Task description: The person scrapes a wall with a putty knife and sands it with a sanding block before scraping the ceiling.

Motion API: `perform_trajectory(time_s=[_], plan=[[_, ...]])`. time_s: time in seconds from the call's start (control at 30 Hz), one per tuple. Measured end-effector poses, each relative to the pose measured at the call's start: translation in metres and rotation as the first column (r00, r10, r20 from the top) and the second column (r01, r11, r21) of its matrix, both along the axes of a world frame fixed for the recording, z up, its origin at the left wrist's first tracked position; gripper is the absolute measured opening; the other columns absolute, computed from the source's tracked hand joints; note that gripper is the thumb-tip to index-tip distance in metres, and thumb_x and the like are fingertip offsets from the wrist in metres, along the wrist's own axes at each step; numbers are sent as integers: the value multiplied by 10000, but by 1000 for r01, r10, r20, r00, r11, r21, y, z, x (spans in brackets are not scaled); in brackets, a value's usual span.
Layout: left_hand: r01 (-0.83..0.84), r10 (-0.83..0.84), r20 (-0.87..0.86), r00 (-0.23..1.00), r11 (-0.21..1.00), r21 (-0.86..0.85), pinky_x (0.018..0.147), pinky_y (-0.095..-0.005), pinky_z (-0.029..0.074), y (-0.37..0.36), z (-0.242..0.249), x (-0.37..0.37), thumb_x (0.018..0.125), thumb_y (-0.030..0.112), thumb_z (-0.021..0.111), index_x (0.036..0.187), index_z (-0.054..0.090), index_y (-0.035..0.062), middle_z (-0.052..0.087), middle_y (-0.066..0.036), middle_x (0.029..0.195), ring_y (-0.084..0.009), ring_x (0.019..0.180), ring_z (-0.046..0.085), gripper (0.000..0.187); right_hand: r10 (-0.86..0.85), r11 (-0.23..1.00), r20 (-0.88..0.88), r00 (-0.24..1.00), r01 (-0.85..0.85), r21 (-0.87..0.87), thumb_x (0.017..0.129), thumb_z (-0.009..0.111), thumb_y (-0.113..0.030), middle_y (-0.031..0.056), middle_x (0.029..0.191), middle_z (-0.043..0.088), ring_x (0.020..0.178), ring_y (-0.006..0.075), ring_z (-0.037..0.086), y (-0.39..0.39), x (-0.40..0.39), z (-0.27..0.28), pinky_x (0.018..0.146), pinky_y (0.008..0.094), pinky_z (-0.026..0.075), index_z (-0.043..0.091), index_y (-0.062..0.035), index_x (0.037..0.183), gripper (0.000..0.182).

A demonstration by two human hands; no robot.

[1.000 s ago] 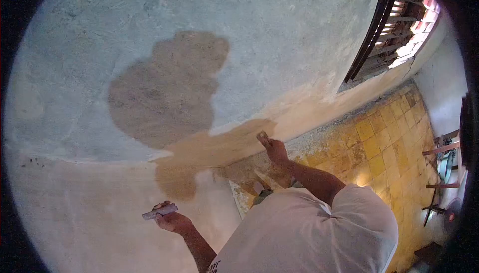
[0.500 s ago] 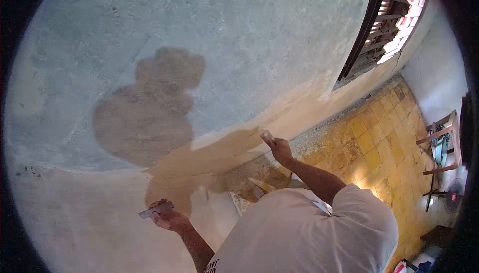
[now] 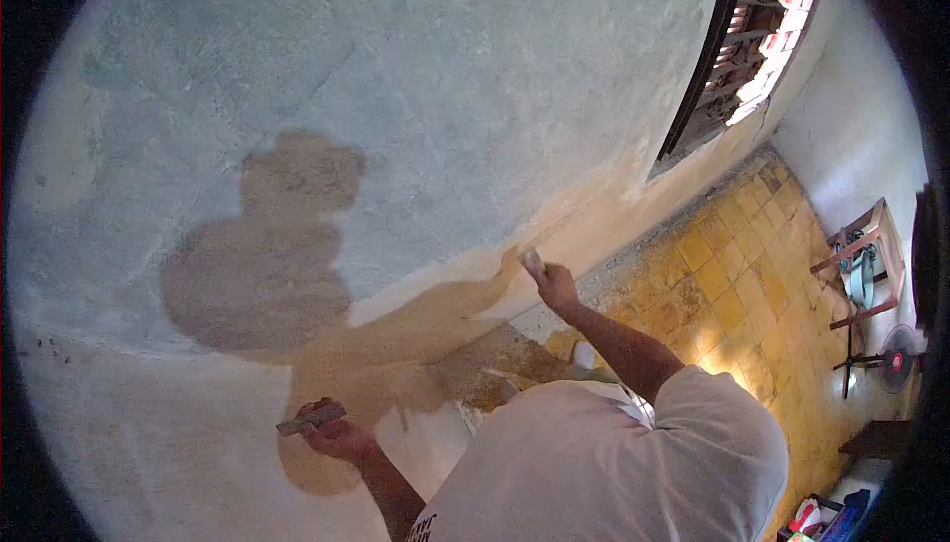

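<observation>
On my feed the upper wall (image 3: 475, 77) looks like matt, slightly rough plaster; the lower wall (image 3: 148, 418) reads smoother and equally dull. I see a glossy sheen across part of the worn floor tiles (image 3: 732, 275). The shirt (image 3: 614, 453) is soft matt cloth, the stool (image 3: 861, 245) apparently wood. Both the grey piece (image 3: 315, 418) and pale piece (image 3: 532, 264) look dull, their material unclear.

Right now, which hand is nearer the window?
Right. In view, the right hand is below and left of the window; the left hand is lower and farther left.
</observation>
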State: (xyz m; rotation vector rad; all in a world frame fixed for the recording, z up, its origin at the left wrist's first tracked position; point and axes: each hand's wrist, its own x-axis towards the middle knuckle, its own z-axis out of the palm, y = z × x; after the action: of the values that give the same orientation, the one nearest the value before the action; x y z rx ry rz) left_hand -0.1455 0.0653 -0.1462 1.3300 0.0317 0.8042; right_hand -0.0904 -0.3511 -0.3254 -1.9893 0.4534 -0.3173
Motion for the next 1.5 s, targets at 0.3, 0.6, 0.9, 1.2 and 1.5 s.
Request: perform_trajectory(time_s=[0.3, 0.6, 0.9, 1.2, 1.5], plan=[[-103, 98, -68, 993, 992, -76, 672, -323, 420, -12, 13, 10, 873, 430, 440, 966, 514, 52, 531, -75, 856, -195, 762, 518, 397, -46, 992, -93, 995, 56, 117, 874, 513, -488, 37, 486, 408, 474, 125, 389, 0, -8, 62, 457, 353, 349, 493, 24, 599, 581], [46, -47, -8, 999, 996, -81, 737, -337, 431, 19, 7, 18, 883, 395, 425, 1025, 508, 39, 536, -79, 916, -215, 841, 533, 392, -51, 998, -25, 998, 52, 34, 863, 508, -513, 18, 452, 408, 379, 129, 406, 1, 22, 57, 394, 315, 379, 456, -41, 541, 574], [89, -88, 22, 996, 995, -47, 687, -345, 444, 37, 7, 33, 888, 362, 422, 963, 518, 40, 532, -78, 868, -217, 791, 537, 344, -103, 958, -278, 955, 171, 230, 818, 527, -578, 39, 427, 415, 393, 133, 449, 48, -60, 30, 393, 323, 367, 458, -17, 528, 636], [503, -548, 188, 815, 830, 240, 777, -360, 426, -46, 21, 83, 860, 325, 490, 942, 543, 41, 540, -75, 865, -215, 809, 517, 300, -255, 889, -174, 951, 301, 344, 856, 523, -513, 48, 456, 442, 402, 131, 470, 43, 15, 78, 375, 311, 384, 477, -34, 560, 564], [392, -740, 383, 552, 636, 664, 838, -491, 363, -156, 142, 141, 859, 364, 428, 925, 535, 78, 513, -84, 806, -254, 823, 473, 312, -95, 415, -191, 977, 214, 885, 878, 496, -211, 61, 749, 536, 606, 144, 532, 38, -70, 31, 521, 297, 453, 417, -88, 961, 169]])
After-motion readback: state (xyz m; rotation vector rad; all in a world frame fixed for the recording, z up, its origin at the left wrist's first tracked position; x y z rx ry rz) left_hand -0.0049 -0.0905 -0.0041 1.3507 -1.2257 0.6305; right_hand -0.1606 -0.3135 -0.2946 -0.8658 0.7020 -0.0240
